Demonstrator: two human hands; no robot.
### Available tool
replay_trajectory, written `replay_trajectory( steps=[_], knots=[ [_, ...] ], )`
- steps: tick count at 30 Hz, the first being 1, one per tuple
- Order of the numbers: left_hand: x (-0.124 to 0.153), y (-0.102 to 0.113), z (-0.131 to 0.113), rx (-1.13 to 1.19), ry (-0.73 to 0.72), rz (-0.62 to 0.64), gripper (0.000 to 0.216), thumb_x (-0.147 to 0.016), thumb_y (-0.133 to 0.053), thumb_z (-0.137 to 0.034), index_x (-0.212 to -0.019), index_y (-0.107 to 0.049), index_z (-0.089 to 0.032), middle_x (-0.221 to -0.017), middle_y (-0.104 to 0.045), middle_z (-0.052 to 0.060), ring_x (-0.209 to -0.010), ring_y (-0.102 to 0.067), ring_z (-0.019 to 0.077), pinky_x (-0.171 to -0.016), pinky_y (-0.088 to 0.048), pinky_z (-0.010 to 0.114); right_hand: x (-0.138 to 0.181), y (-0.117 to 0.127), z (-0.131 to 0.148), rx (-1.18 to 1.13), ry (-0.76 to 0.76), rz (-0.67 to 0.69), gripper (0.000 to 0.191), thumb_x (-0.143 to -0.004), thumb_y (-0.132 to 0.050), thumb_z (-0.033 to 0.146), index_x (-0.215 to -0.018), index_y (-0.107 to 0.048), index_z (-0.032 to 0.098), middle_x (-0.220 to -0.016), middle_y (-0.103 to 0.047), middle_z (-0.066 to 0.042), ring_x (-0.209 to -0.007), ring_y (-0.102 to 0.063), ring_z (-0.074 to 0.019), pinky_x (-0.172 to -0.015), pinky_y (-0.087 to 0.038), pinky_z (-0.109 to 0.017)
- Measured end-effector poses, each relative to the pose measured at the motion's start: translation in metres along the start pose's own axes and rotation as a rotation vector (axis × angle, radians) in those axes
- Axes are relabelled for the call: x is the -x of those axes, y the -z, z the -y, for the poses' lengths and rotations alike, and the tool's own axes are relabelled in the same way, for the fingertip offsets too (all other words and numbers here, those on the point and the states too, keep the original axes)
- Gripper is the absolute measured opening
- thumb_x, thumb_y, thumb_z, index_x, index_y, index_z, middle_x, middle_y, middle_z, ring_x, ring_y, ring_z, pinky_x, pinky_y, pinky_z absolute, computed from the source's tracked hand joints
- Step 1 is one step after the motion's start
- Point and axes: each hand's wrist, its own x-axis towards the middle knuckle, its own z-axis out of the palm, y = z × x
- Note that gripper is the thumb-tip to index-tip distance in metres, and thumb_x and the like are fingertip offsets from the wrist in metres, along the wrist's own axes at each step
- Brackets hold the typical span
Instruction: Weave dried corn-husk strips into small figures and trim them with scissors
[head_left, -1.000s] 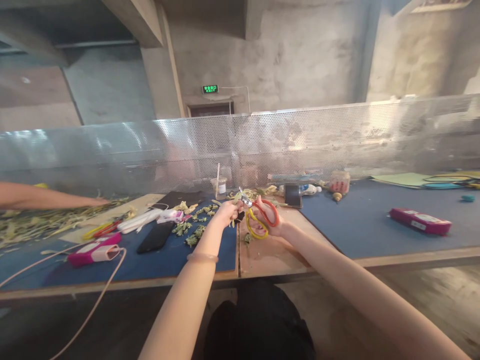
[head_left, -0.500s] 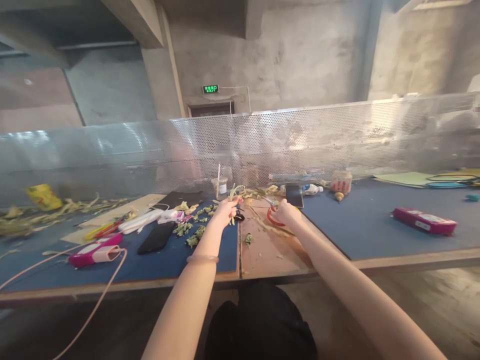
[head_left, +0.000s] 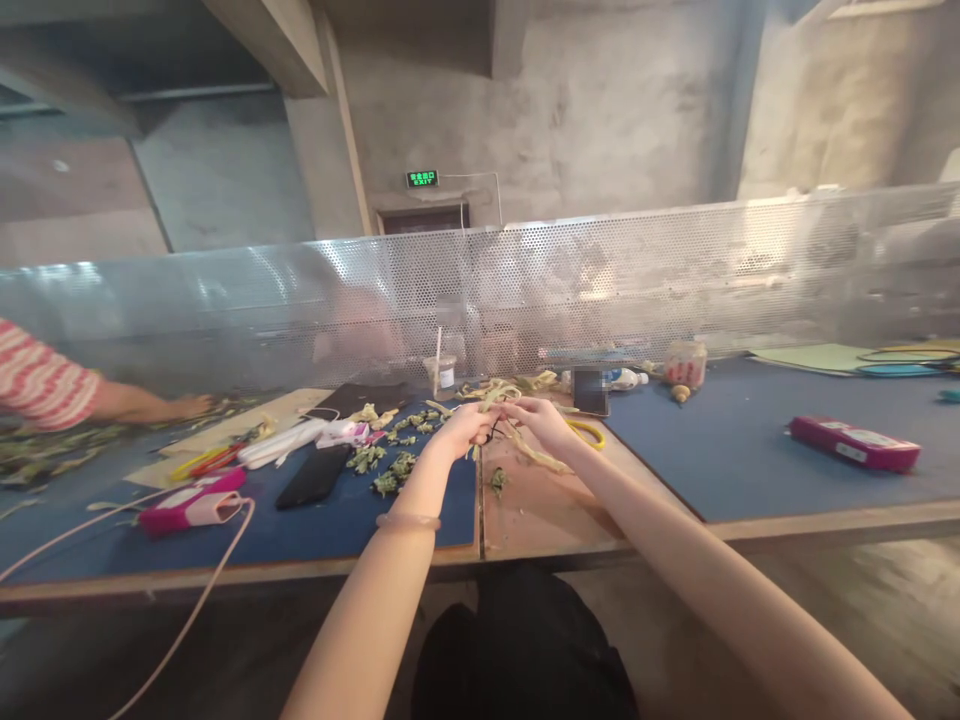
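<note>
Over the far half of the pinkish-brown wooden board, well back from its front edge, the left hand and right hand meet, fingers pinched narrow on pale-green dried plant strands. Toward the board's right edge shows one yellow loop handle; one green leafy clump lies nearer, and two magenta oblong boxes flank the board.

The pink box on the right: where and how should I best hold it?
Probably best to grip the pink box across its middle, coming from above with the nearer right hand, pinching its long sides. It lies flat, long and narrow, with nothing on top.
</note>
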Motion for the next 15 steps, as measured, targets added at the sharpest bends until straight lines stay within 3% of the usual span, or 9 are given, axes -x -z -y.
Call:
replay_trajectory(
  steps=[7,12,15],
  knots=[
    [-0.001,-0.005,0.004,-0.061,-0.034,0.032,0.019,-0.068,-0.064,-0.03,-0.07,-0.059,-0.012,-0.047,-0.029,-0.008,-0.035,-0.018,0.0008,-0.036,-0.007,0.019,0.0,0.001,-0.007,-0.195,-0.024,-0.082,0.028,-0.066,-0.061,0.04,-0.076,-0.065,0.014,-0.075,-0.064,-0.003,-0.074,-0.056,-0.0141,-0.07,-0.04,-0.027],
    [0.001,-0.007,0.0,-0.03,-0.065,-0.035,0.026,-0.065,-0.067,-0.026,-0.087,-0.061,-0.013,-0.052,-0.037,-0.006,-0.036,-0.021,0.0005,-0.036,-0.009,0.018,-0.006,0.008,-0.016,-0.274,-0.105,-0.331,0.031,-0.064,-0.062,0.043,-0.077,-0.062,0.015,-0.076,-0.061,-0.005,-0.072,-0.055,-0.0148,-0.064,-0.042,-0.026],
    [0.001,-0.007,-0.005,0.011,-0.064,-0.102,0.028,-0.064,-0.067,-0.024,-0.089,-0.058,-0.014,-0.058,-0.042,-0.005,-0.036,-0.021,-0.0003,-0.035,-0.009,0.017,-0.004,0.014,-0.012,-0.153,-0.076,-0.418,0.031,-0.068,-0.057,0.046,-0.077,-0.058,0.016,-0.073,-0.058,-0.004,-0.068,-0.052,-0.0138,-0.062,-0.043,-0.026]
  ],
)
